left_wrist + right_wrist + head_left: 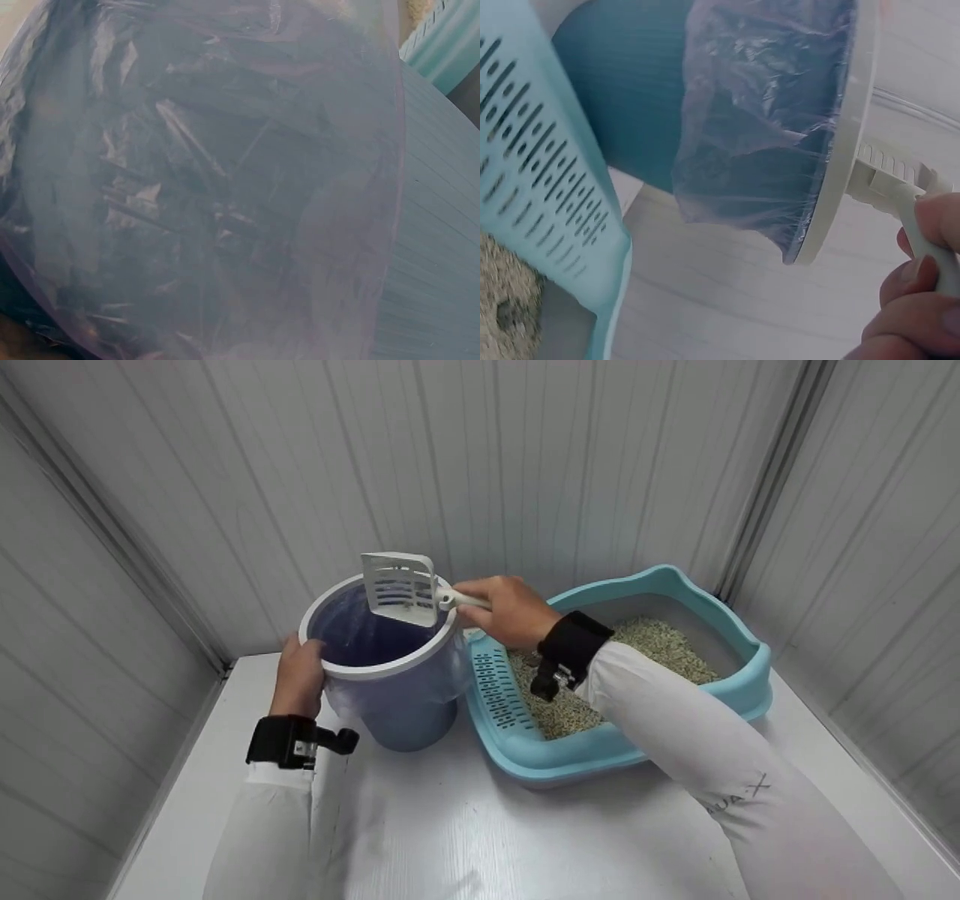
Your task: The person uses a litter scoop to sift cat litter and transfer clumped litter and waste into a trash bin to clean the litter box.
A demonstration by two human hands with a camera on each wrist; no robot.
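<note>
The right hand (504, 611) holds a white scoop (400, 587) by its handle. Its fingers (915, 296) are curled tight around the thin handle. The slotted end of the scoop sits tipped over the open top of a blue bin (384, 667), leaning on the white rim. The scoop looks empty, but its inside is hard to see.

The left hand (298, 675) is on the near side of the bin. Its fingers are bent over the rim and grip it, so the bin stays put. A thin see-through bag (210, 187) lines the bin and folds down over the outside.

Just beside the bin, on the right, is a light blue litter box (622, 739). It has pale litter (660, 649) in it and a slotted step at its near left edge. Bin and box both stand on the white tabletop (465, 825), with white walls all around.

Here is what could go wrong. The bin looks tall and light, so a hard knock from the scoop on the rim could tip it if the left hand lets go. The bag is very thin, so the hard edge of the scoop could catch it and tear it or pull it off the rim. If bits stick in the scoop, a shake held too far out could drop them on the tabletop.
</note>
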